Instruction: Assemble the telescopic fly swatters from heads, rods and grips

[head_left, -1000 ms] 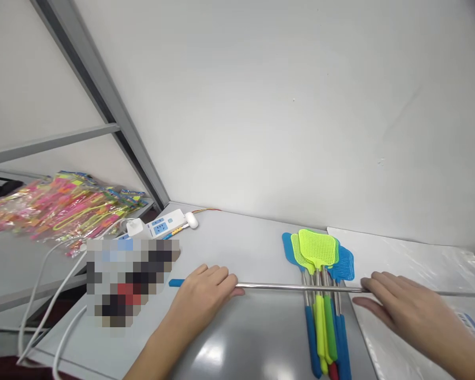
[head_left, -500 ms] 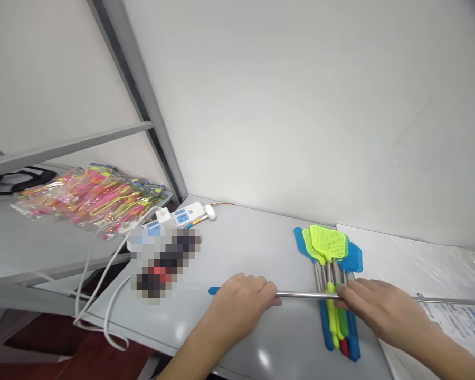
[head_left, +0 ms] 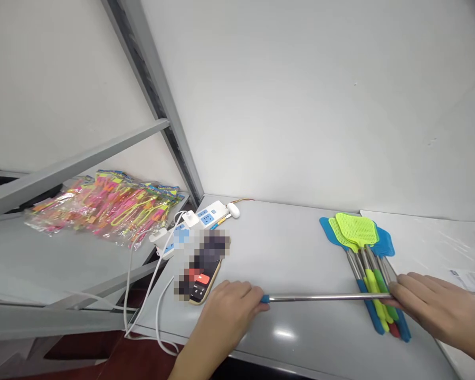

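A long metal rod [head_left: 324,297] with a blue handle end lies across the grey table [head_left: 293,248]. My left hand [head_left: 225,314] is closed around the blue handle end. My right hand [head_left: 435,309] grips the rod farther right. Under the rod and my right hand lies a bunch of fly swatters [head_left: 366,258] with green and blue mesh heads, metal shafts and coloured grips.
A phone [head_left: 200,272] lies just left of my left hand. A white power strip [head_left: 209,214] with plugs and cables [head_left: 142,285] sits at the table's back left. Packets of bright toys [head_left: 103,206] cover a lower shelf at left. Clear plastic sheets [head_left: 431,243] lie at right.
My view has swung left. My left hand slid along the rod, and only the tip of its blue handle end shows. My right hand moved left along the rod over the swatter handles.
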Action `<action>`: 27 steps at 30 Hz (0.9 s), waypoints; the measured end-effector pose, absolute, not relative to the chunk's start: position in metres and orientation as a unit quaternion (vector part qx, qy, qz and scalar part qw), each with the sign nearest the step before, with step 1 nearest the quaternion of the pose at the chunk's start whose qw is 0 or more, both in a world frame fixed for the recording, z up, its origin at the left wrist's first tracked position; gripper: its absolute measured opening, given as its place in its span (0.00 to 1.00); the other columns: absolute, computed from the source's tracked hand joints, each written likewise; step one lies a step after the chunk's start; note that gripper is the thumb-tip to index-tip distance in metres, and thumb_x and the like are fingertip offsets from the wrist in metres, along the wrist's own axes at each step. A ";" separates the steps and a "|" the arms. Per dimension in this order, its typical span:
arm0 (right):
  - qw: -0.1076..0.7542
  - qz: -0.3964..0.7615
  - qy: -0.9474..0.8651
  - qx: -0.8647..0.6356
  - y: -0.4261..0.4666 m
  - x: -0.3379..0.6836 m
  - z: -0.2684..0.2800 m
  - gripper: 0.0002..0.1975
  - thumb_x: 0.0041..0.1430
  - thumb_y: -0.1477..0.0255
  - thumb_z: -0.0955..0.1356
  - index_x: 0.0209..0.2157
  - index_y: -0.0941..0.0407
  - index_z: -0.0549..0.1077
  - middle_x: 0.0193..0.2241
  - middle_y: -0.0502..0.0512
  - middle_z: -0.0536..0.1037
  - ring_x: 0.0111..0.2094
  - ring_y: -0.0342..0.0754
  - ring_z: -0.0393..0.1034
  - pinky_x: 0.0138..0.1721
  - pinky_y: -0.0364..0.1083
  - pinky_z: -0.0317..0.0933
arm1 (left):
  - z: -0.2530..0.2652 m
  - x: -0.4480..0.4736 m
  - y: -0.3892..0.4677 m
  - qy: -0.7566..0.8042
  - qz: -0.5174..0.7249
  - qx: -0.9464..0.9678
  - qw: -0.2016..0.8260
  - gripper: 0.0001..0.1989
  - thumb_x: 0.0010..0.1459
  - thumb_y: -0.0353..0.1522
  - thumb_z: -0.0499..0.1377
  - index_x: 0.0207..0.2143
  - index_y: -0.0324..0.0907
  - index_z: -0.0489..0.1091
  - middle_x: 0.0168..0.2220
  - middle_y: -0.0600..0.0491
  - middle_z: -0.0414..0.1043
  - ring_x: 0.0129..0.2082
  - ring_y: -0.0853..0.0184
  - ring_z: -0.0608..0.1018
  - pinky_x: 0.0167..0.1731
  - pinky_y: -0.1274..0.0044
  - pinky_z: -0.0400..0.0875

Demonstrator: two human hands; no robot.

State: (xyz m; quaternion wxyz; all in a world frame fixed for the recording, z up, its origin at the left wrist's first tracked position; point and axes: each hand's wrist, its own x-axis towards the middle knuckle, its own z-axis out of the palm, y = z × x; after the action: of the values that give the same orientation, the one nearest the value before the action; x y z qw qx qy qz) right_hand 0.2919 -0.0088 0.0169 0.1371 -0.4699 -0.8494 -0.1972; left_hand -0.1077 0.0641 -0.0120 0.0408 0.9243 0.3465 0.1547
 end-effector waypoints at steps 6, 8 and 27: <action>0.060 -0.245 -0.867 -0.430 -0.005 0.325 0.019 0.13 0.65 0.64 0.64 0.27 0.53 0.66 0.21 0.48 0.64 0.23 0.46 0.59 0.28 0.48 0.49 | -0.004 -0.096 0.062 0.351 0.190 0.914 0.079 0.13 0.67 0.36 0.51 0.31 0.43 0.68 0.25 0.55 0.68 0.26 0.66 0.70 0.27 0.74 0.58; 0.060 -0.252 -0.866 -0.428 0.001 0.327 0.028 0.13 0.65 0.65 0.64 0.27 0.54 0.65 0.22 0.48 0.64 0.24 0.45 0.58 0.29 0.47 0.49 | -0.005 -0.089 0.064 0.369 0.234 0.891 0.126 0.11 0.67 0.37 0.52 0.34 0.43 0.70 0.26 0.54 0.68 0.27 0.66 0.70 0.28 0.75 0.60; 0.089 -0.206 -0.859 -0.461 0.001 0.287 0.026 0.08 0.68 0.69 0.62 0.34 0.55 0.68 0.23 0.48 0.67 0.24 0.46 0.63 0.26 0.48 0.44 | -0.007 -0.045 0.083 0.497 0.629 0.383 0.459 0.13 0.61 0.41 0.58 0.30 0.41 0.71 0.21 0.58 0.68 0.25 0.69 0.74 0.34 0.74 0.76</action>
State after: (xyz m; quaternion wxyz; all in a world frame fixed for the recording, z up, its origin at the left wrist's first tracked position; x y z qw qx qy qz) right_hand 0.2871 0.0008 0.0261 0.0888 -0.4605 -0.8587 -0.2064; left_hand -0.0450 0.0833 -0.0070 0.4590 0.3834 0.4970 0.6287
